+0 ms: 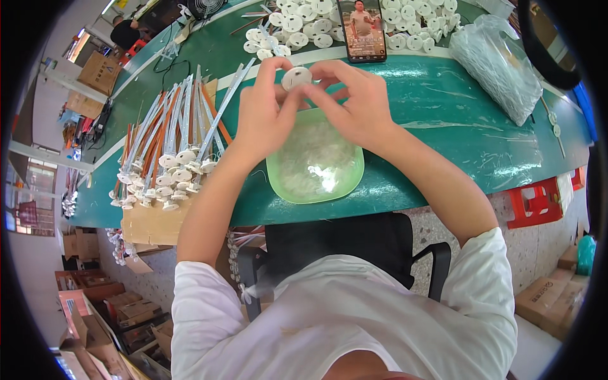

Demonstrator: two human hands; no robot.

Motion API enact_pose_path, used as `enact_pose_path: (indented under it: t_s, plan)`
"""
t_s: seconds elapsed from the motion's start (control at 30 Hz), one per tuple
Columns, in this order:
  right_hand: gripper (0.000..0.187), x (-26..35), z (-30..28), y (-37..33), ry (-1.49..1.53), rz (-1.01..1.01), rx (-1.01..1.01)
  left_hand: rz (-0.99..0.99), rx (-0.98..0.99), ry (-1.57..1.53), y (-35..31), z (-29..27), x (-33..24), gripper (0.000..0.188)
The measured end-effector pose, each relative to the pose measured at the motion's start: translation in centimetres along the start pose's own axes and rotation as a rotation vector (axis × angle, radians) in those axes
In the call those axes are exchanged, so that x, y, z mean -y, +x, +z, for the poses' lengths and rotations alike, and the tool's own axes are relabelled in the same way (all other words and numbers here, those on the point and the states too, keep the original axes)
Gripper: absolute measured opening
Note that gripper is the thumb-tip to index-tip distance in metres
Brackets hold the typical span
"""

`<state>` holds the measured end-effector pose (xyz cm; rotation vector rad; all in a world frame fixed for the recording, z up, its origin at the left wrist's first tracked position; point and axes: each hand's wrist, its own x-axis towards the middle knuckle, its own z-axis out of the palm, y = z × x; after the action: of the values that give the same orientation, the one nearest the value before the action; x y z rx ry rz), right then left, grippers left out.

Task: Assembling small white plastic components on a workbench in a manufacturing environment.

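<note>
Between my two hands, above the far rim of a light green bowl, I hold a round white disc (296, 78) with small slots in its face. My left hand (269, 111) pinches it from the left, thumb and fingers curled in. From the right, my right hand (354, 101) closes its thumb and fingertips on the disc's edge. The green bowl (275, 183) stands on the table below my hands, with small clear or whitish pieces in it, too fine to make out. A silver strip appears to run up behind my left hand toward the discs.
At left, many metal and brown strips with white disc ends (168, 149) lie on cardboard (142, 225). White discs (304, 22) are heaped at the far side, around a propped phone (364, 31). A clear plastic bag (497, 66) lies at right. A black chair (342, 244) stands at the table's near edge.
</note>
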<state>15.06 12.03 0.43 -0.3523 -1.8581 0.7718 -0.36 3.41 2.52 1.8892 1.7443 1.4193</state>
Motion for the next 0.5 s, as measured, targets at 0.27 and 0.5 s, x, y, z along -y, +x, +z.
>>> enact_pose_path:
  t_s: [0.27, 0.5]
  plan:
    - [0.022, -0.1, -0.1, -0.5, -0.132, -0.275, 0.037, 0.227, -0.019, 0.075, -2.9, 1.3, 0.7, 0.043]
    - [0.022, 1.0, 0.7, -0.6, -0.133, -0.315, -0.015, 0.306, -0.007, 0.084, -3.4, 0.8, 1.0, 0.048]
